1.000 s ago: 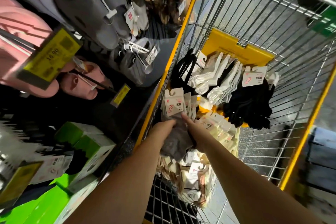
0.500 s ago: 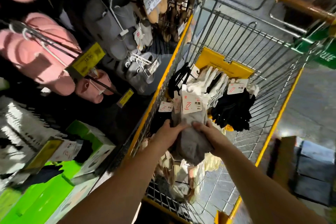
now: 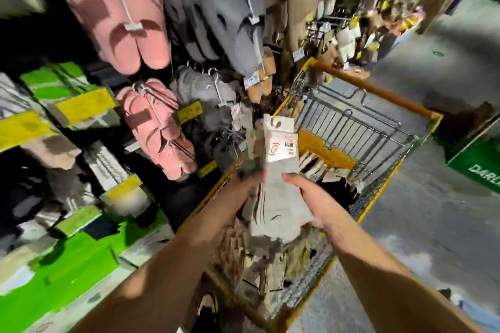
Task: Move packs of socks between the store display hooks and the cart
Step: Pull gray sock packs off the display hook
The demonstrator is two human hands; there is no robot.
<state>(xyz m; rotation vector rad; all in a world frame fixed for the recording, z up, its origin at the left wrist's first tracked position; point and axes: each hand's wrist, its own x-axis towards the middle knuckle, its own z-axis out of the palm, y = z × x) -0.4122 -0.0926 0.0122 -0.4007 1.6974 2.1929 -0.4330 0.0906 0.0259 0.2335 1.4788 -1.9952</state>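
Scene: A shopper stands in a store aisle between a wall of hanging slippers and a wire cart (image 3: 359, 127), holding a bundle of grey sock packs (image 3: 278, 197) above the cart's near end.

Left hand (image 3: 243, 184): It grips the left edge of the bundle from the side. Blur hides how the fingers lie, but the grip looks closed on the socks.

Right hand (image 3: 313, 197): Its grip wraps the right side of the bundle, thumb across the front of the fabric, below the white header card (image 3: 281, 143).

Where the socks are: In both hands, raised clear of the cart, cards upward with the hang-holes at the top. More packs (image 3: 322, 167), white and black, lie in the cart beyond.

Display: Pink slippers (image 3: 116, 13) and grey slippers (image 3: 230, 21) hang on hooks to the left. A yellow price tag (image 3: 189, 112) marks one hook end. No free sock hook is plain to see through the blur.

Step in hand: By appearance, carrying the bundle from cart to display.

Doing it well: Keep the cards squared and the holes lined up, so one push threads them all. Hold low on the fabric, as now, leaving the holes free. Steady the hook's tip before sliding on.

Risk: A loose pack could slip from the bundle's back.
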